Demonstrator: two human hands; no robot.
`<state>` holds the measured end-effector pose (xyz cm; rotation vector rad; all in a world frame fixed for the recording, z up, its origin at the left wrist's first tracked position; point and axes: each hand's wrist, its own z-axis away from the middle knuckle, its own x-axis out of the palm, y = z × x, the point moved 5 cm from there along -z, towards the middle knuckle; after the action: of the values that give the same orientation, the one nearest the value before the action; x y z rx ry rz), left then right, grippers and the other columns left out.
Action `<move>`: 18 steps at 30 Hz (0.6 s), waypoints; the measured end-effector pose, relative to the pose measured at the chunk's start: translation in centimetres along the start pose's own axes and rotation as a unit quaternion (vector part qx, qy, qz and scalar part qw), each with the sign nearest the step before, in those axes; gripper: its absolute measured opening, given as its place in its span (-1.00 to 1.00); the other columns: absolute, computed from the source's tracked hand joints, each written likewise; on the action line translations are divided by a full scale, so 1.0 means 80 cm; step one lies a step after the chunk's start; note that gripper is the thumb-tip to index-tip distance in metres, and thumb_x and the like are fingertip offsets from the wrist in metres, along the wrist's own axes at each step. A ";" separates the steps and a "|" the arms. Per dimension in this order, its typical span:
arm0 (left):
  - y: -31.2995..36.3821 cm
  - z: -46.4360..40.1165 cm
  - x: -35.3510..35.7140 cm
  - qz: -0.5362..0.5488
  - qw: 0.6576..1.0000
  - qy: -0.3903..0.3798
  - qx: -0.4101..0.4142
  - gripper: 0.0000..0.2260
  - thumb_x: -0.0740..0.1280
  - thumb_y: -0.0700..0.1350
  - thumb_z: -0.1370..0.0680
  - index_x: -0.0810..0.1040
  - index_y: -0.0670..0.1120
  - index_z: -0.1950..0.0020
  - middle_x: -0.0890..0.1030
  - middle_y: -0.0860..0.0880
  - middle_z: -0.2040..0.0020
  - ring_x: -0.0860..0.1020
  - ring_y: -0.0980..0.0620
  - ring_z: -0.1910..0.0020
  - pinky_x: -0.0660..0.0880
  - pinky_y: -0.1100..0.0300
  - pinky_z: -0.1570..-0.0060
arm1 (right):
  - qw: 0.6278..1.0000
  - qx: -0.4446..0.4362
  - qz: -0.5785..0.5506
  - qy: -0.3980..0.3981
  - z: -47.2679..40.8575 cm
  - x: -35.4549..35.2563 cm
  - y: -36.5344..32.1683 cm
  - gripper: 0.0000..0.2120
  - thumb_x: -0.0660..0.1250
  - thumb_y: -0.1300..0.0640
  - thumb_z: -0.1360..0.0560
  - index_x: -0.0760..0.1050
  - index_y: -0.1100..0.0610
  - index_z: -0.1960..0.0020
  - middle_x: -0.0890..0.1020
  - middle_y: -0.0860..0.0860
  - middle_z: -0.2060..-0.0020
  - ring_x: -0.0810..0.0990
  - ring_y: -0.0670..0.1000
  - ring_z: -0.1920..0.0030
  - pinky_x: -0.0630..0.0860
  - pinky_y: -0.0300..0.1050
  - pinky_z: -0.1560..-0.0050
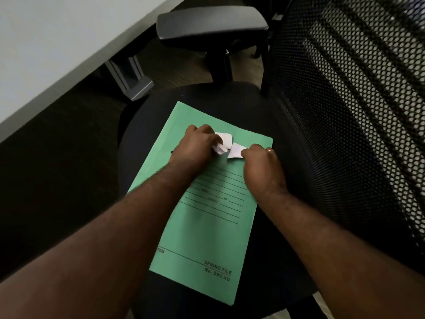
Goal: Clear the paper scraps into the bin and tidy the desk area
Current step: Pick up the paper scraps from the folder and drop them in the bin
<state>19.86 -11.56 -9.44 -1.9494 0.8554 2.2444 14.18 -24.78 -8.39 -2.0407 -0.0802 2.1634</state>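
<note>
- At the far left, the pale counter runs along the upper corner, with its grey leg standing on the dark floor below.
- My left hand rests knuckles-up on the upper part of the green folder, fingers curled down around a bunch of white paper scraps; the scraps poke out from under my fingertips on the right side of the hand.
- The folder lies flat on the black seat of an office chair, its long side running away from me and tilted a little; ruled lines are printed across its middle, and "SPRING FILE" is printed near its lower right corner.
- Just right of the first bunch, another white scrap lies on the folder, and my right hand pinches its right edge between thumb and fingertips; the two bunches sit just beside each other, though I cannot tell whether they touch.
- A ring shows on one finger of my right hand.
- Above the seat, the chair's black armrest stands out toward the counter.
- At the far right, the chair's black mesh back fills the side of the view, close by my right forearm.
</note>
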 end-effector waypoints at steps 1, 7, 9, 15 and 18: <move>-0.004 0.003 0.000 0.027 1.000 0.005 -0.010 -0.74 0.38 -0.23 -0.48 0.64 0.00 -0.12 0.55 -0.05 -0.14 0.46 -0.11 -0.06 0.36 0.19 0.08 | 1.000 0.002 -0.003 0.013 0.002 -0.001 0.002 -0.71 0.09 0.38 -0.54 0.56 0.24 -0.06 0.57 0.15 0.04 0.50 0.21 0.04 0.37 -0.06 0.19; -0.016 0.040 -0.009 0.106 0.992 0.035 -0.052 -0.79 0.42 -0.27 -0.43 0.68 -0.09 -0.04 0.61 -0.16 0.09 0.55 -0.15 0.09 0.42 0.16 0.13 | 0.997 0.010 -0.025 0.066 0.017 -0.005 -0.006 -0.75 0.16 0.39 -0.52 0.61 0.25 0.02 0.60 0.17 0.16 0.54 0.21 0.15 0.45 -0.04 0.22; -0.020 0.055 -0.016 0.120 0.989 0.062 -0.063 -0.78 0.40 -0.28 -0.43 0.68 -0.09 -0.04 0.62 -0.17 0.10 0.55 -0.14 0.12 0.47 0.11 0.12 | 0.996 0.008 -0.030 0.085 0.023 -0.007 -0.012 -0.78 0.20 0.38 -0.51 0.61 0.24 0.06 0.60 0.16 0.20 0.55 0.21 0.18 0.45 -0.06 0.24; -0.045 0.111 -0.047 0.141 0.981 0.107 -0.073 -0.79 0.36 -0.17 -0.40 0.70 -0.13 0.01 0.63 -0.20 0.19 0.58 -0.14 0.21 0.48 0.05 0.21 | 0.995 -0.006 -0.024 0.097 0.047 -0.015 -0.048 -0.81 0.22 0.38 -0.49 0.60 0.23 0.13 0.59 0.13 0.24 0.55 0.18 0.22 0.51 -0.03 0.24; -0.066 0.148 -0.072 0.148 0.976 0.135 -0.087 -0.66 0.23 -0.11 -0.35 0.69 -0.18 0.01 0.65 -0.19 0.20 0.58 -0.12 0.23 0.47 0.11 0.20 | 0.995 -0.019 -0.017 0.098 0.058 -0.020 -0.076 -0.82 0.21 0.37 -0.50 0.57 0.23 0.15 0.56 0.12 0.25 0.53 0.17 0.22 0.43 -0.07 0.29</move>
<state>12.39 -0.20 -5.41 -2.3920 1.0756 2.3106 10.12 -18.70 -5.60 -2.2432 -0.1315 1.9462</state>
